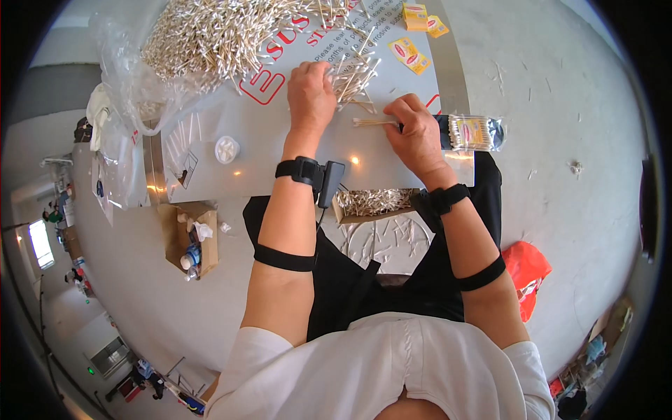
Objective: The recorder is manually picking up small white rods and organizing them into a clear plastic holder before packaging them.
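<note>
Thin cotton swabs [365, 122] stick out leftward from my right hand [414, 133], whose fingers are pinched around their other end. My left hand [311, 98] is at the left edge of a small loose heap of cotton swabs [355, 80]. Its fingers are bent and close together, and what lies between the fingertips is hidden. Just right of my right hand is a clear packet of cotton swabs [472, 133] with a yellow label, lying across the table's right edge on something dark.
A large mound of cotton swabs [203, 45] covers the far left beside a clear plastic bag [126, 77]. Yellow cards [409, 56] lie far right. A small white round tub [227, 149] stands left. Below the near edge are a box of swabs [374, 203] and a cardboard bin [171, 234].
</note>
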Available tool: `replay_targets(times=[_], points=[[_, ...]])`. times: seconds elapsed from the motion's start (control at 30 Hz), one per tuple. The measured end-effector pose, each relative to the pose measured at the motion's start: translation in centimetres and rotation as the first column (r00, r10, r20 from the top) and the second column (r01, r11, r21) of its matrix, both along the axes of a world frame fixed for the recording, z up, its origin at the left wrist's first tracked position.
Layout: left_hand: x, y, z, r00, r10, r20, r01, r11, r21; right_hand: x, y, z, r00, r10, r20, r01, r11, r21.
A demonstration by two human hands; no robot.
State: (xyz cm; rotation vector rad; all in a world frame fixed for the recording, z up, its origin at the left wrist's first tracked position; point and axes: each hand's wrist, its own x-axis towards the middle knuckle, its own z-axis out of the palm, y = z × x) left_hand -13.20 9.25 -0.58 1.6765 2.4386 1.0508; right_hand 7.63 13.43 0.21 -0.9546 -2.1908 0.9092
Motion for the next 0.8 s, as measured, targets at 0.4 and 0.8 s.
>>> replay_targets(times=[0.4,0.8], points=[[6.0,-1.9,1.0,0.989,-0.093,-0.11,0.08,0.99,-0.12,1.4,-0.2,0.1,0.997,0.072,0.039,-0.074,0.997,0.036],[4.4,-2.3,0.8,0.979,0.006,-0.205,-0.007,1.0,-0.005,2.0,-0.2,2.1,0.993,0.112,-0.018,-0.114,0.991,-0.076]])
